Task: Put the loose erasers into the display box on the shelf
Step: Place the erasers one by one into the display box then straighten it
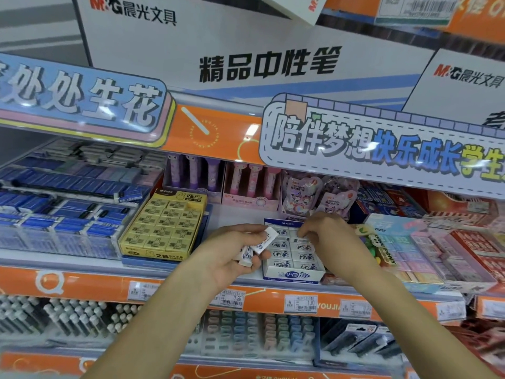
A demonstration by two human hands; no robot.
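Head view puts my left hand (232, 250) just in front of the shelf (169, 272), palm up and half curled around a small bunch of loose erasers (255, 248); I count at least 3, one pushed forward between thumb and forefinger, I judge so it is ready to hand over. My right hand (325, 233) is over the far rows of the display box (293, 274), fingers bent down onto the packed erasers (289, 254). Whether it pinches one or only presses a row straight, I cannot tell. The box sits between my hands, touching the shelf lip, its near rows filled 2 across with white sleeved erasers. Left of my left hand stands a yellow box (161, 228), full of 2B erasers.
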